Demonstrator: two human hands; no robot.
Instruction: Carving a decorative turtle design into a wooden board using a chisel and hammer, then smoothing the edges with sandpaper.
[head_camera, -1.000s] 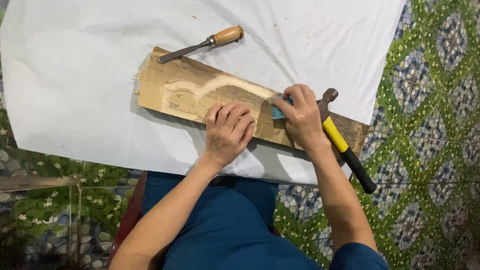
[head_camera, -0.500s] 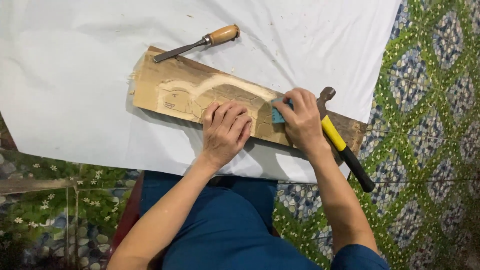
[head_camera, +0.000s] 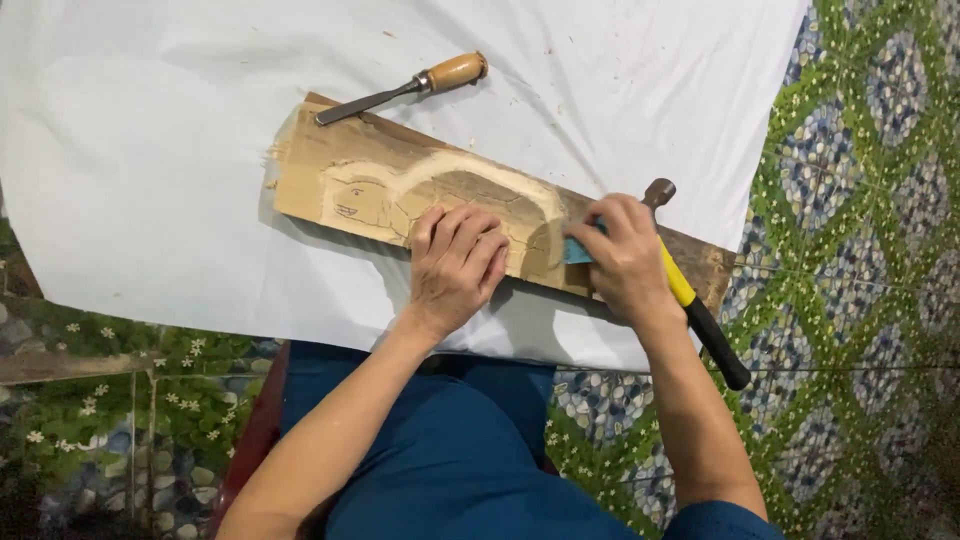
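My left hand (head_camera: 455, 265) presses flat, fingers spread, pinning the plank (head_camera: 400, 195) steady while my right hand (head_camera: 625, 260) clenches a small blue block (head_camera: 576, 251) against it.

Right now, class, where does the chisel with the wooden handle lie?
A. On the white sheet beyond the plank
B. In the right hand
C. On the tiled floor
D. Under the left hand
A: the chisel lies untouched on the white sheet, past the plank.

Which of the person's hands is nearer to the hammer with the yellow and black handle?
The right hand: it lies over the yellow-and-black-handled hammer, covering part of its handle. The left hand rests flat on the wooden plank, further off.
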